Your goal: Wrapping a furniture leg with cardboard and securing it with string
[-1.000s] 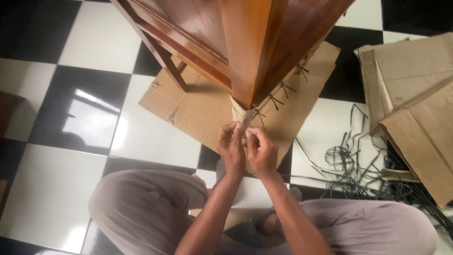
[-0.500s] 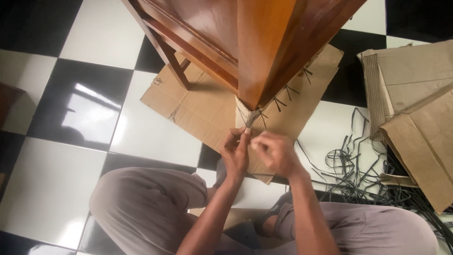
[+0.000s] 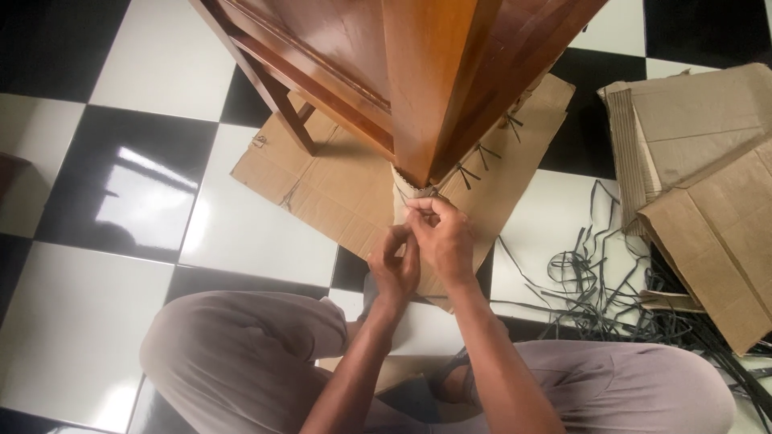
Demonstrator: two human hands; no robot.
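A polished brown wooden furniture piece (image 3: 426,72) stands on a flat cardboard sheet (image 3: 338,181). Cardboard wrap (image 3: 400,201) covers the bottom of its near corner, laced with black ties (image 3: 474,165). My right hand (image 3: 442,237) pinches at the wrap's top edge, fingers closed on a thin tie end. My left hand (image 3: 394,269) sits just below and left, fingers pressed against the wrap. Whether the left hand grips a tie is hidden by the right hand.
Black and white floor tiles (image 3: 145,177) surround me. A tangle of black strapping (image 3: 595,281) lies at right, beside stacked cardboard pieces (image 3: 708,193). My knees in grey trousers (image 3: 241,354) frame the bottom.
My right hand moved from the right side back up and left to the top of the corner wrap. My left hand dropped slightly lower.
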